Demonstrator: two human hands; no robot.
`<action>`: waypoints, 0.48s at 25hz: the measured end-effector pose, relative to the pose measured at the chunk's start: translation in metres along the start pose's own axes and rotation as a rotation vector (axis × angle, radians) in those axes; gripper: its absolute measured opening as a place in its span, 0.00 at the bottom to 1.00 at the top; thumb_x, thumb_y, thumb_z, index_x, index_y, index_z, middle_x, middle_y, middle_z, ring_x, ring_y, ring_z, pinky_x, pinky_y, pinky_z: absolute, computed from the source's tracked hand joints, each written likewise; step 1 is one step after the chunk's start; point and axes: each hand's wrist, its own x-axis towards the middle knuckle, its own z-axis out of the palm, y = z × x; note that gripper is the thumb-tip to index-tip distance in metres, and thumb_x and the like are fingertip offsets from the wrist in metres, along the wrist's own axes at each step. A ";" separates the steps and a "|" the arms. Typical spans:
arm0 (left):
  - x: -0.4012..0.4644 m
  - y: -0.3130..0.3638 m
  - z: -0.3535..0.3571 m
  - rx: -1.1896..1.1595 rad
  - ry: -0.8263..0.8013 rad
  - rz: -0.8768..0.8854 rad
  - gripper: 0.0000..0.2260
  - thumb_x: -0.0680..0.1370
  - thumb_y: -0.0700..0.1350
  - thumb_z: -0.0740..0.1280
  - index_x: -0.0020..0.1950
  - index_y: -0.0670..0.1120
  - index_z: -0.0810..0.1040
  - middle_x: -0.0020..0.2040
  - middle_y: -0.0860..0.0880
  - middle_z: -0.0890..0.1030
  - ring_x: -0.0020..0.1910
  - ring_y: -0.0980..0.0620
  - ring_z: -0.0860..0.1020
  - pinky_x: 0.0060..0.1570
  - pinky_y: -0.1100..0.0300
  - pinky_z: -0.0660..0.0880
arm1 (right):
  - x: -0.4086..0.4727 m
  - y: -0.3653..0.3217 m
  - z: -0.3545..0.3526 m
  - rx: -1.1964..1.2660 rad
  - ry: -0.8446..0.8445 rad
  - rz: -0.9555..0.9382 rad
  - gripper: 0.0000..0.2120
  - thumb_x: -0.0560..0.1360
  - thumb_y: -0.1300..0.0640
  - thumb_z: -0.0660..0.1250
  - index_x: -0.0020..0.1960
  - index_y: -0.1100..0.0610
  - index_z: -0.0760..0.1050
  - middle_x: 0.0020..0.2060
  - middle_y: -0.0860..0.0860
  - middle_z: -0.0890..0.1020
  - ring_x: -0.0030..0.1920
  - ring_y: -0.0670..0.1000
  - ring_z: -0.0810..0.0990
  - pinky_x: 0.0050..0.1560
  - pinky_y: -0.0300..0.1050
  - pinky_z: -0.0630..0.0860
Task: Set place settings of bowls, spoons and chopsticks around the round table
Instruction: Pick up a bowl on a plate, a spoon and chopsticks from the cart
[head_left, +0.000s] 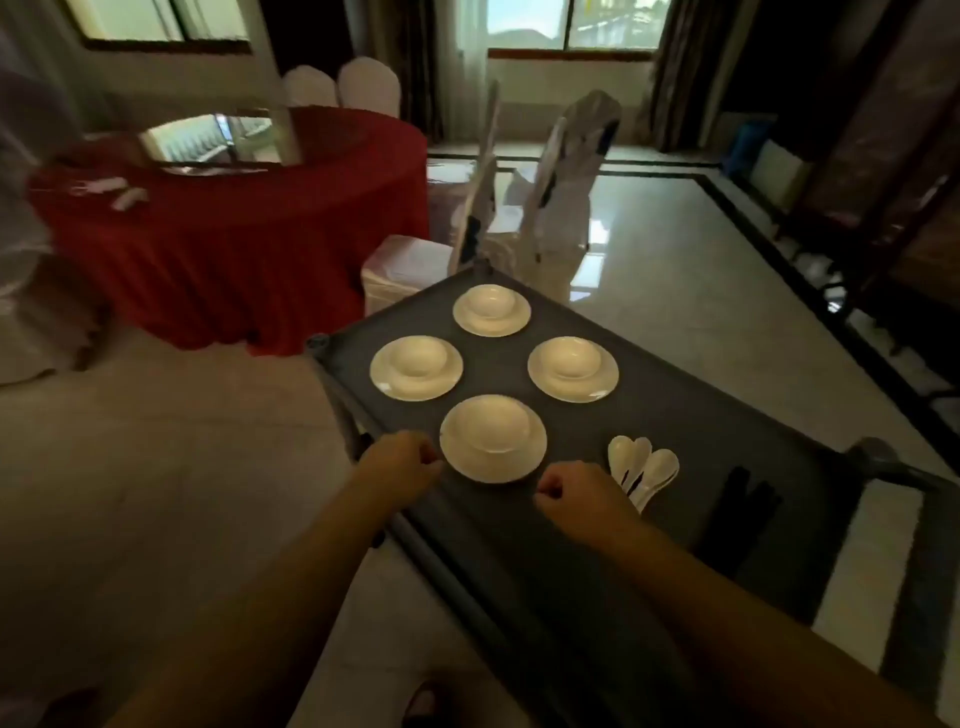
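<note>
Red-clothed round table (228, 228) far left; grey cart (519, 545) carries four plates each with a bowl, nearest bowl (491, 423) between both hands, spoons (644, 470) to its right; left hand (402, 460) and right hand (579, 491) curled closed, empty.

Dim room, window (569, 23) backlight, floor (649, 249) glare (edges warped, soft).

2 bare forearms in view, no sleeves visible up to the frame edge. Left hand (402, 460) and right hand (582, 491): no rings, watch, bracelets or gloves seen. Image soft; nails and finer detail not resolvable.
</note>
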 end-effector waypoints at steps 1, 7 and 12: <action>0.020 -0.006 -0.004 -0.006 -0.013 0.010 0.08 0.78 0.51 0.68 0.51 0.49 0.84 0.47 0.50 0.85 0.47 0.51 0.81 0.50 0.55 0.79 | 0.013 -0.003 0.003 0.070 -0.002 0.061 0.03 0.77 0.53 0.70 0.50 0.49 0.81 0.43 0.46 0.82 0.44 0.44 0.80 0.49 0.43 0.80; 0.112 -0.025 -0.003 -0.022 -0.107 0.069 0.06 0.77 0.50 0.68 0.46 0.48 0.80 0.41 0.50 0.80 0.46 0.48 0.81 0.51 0.52 0.80 | 0.065 -0.009 0.017 0.233 0.155 0.391 0.03 0.76 0.53 0.71 0.49 0.50 0.81 0.42 0.46 0.82 0.42 0.44 0.80 0.41 0.39 0.77; 0.143 -0.032 0.017 -0.078 -0.184 0.132 0.08 0.79 0.48 0.67 0.54 0.45 0.80 0.48 0.45 0.82 0.49 0.46 0.81 0.51 0.53 0.77 | 0.079 -0.001 0.035 0.328 0.237 0.552 0.06 0.75 0.55 0.72 0.52 0.52 0.81 0.43 0.46 0.81 0.47 0.47 0.81 0.48 0.43 0.77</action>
